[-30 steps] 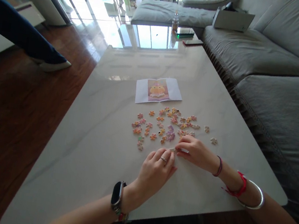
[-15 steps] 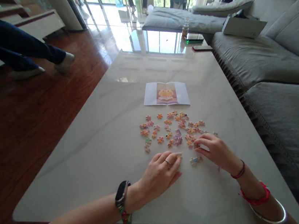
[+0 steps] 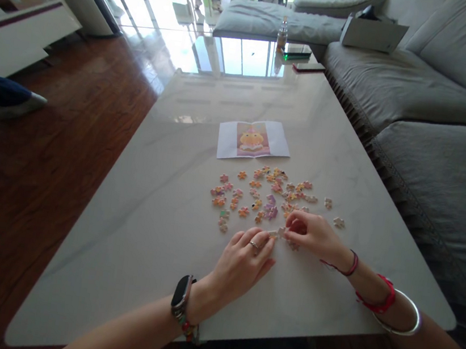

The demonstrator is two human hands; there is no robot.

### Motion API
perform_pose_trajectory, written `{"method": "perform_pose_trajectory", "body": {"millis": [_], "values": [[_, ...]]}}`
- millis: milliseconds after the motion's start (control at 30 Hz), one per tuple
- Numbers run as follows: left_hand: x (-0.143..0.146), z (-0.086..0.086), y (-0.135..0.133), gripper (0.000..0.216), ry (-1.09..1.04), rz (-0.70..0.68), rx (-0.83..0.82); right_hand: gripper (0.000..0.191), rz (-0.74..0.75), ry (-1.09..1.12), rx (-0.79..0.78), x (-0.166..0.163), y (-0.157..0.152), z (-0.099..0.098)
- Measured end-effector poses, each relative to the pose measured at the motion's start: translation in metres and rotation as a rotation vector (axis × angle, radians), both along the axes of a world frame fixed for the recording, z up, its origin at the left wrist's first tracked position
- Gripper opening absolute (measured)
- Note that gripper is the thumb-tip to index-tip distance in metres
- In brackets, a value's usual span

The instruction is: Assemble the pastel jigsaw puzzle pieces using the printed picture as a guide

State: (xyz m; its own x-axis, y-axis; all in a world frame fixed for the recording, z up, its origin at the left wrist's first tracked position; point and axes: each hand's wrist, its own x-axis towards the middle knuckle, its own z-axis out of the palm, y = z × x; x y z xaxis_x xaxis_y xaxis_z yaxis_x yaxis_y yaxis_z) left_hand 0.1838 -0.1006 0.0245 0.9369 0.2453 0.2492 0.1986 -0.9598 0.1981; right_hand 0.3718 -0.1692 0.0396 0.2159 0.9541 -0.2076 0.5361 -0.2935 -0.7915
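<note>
Puzzle pieces [image 3: 271, 210] are scattered on the table [image 3: 120, 251], just short of a printed sheet [image 3: 254, 138]. By the right hand [image 3: 315, 235], thumb and index finger nearly closed, a pale piece [image 3: 281, 233] is pinched at the near edge of the scatter. The left hand [image 3: 242, 261] is laid beside it, fingers bent and kept together; whether anything is gripped under them cannot be told.

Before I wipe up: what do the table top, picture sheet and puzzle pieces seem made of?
Table top: glossy stone or ceramic, perhaps; veined, reflective. Picture sheet: matte paper, creased. Puzzle pieces: matte, no shine; perhaps card or wood, unclear.
</note>
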Motion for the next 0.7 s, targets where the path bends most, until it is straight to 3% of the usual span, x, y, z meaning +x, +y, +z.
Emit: {"method": "perform_pose_trajectory", "body": {"millis": [267, 700], "values": [[0.000, 0.001, 0.000, 0.030, 0.018, 0.003, 0.012, 0.014, 0.037, -0.234, 0.098, -0.014, -0.003, 0.003], [0.000, 0.000, 0.002, 0.027, 0.018, 0.018, 0.007, 0.012, 0.002, -0.245, 0.164, -0.013, -0.001, -0.001]]}}
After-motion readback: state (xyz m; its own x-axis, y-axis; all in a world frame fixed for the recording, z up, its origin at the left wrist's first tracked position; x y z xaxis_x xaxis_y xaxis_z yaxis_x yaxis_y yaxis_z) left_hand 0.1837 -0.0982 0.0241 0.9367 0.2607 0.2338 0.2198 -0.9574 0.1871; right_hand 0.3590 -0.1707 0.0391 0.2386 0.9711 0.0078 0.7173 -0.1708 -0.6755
